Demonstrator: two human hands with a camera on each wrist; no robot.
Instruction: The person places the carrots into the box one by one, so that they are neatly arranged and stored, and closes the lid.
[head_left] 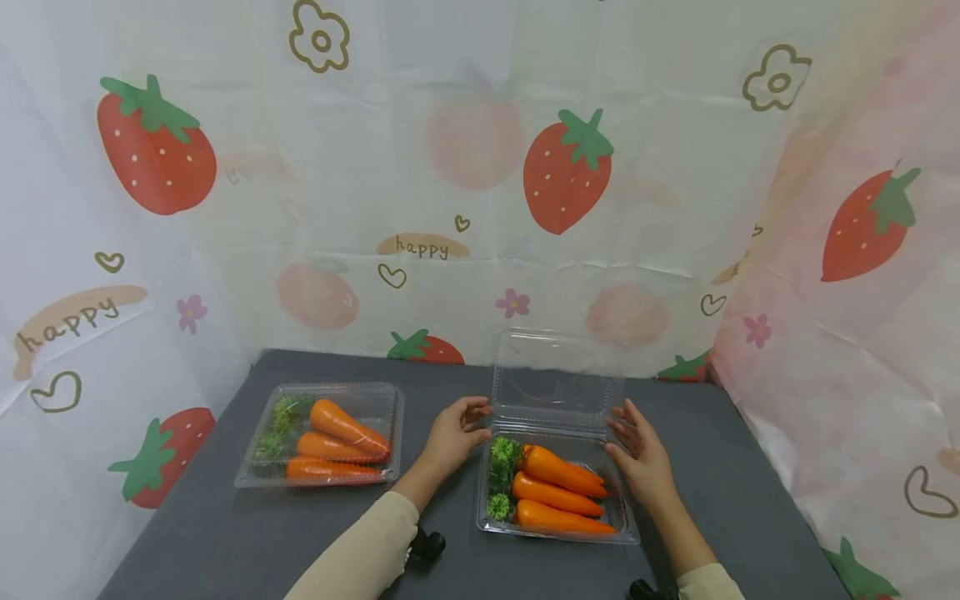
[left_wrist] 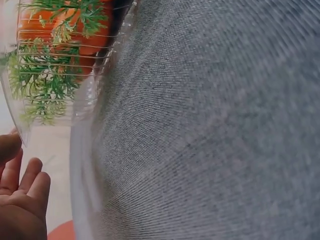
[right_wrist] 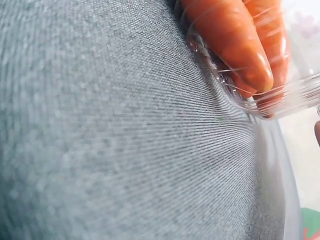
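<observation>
In the head view an open clear plastic clamshell box (head_left: 558, 536) holds three orange carrots (head_left: 557, 496) with their green leafy tops (head_left: 501, 454) at the left end. Its transparent lid (head_left: 557, 377) stands raised at the back. My left hand (head_left: 453, 433) is at the box's back left corner, its thumb at the rim and its fingers loosely bent in the left wrist view. At the right side, my right hand (head_left: 641, 454) has spread fingers beside the rim and lid. Only a sliver of that hand shows in the right wrist view.
A second clear box (head_left: 396, 433), its lid down, lies to the left with three carrots (head_left: 348, 423) and green tops inside. Dark grey cloth (head_left: 225, 542) covers the table. A strawberry-printed curtain (head_left: 375, 167) encloses the back and both sides.
</observation>
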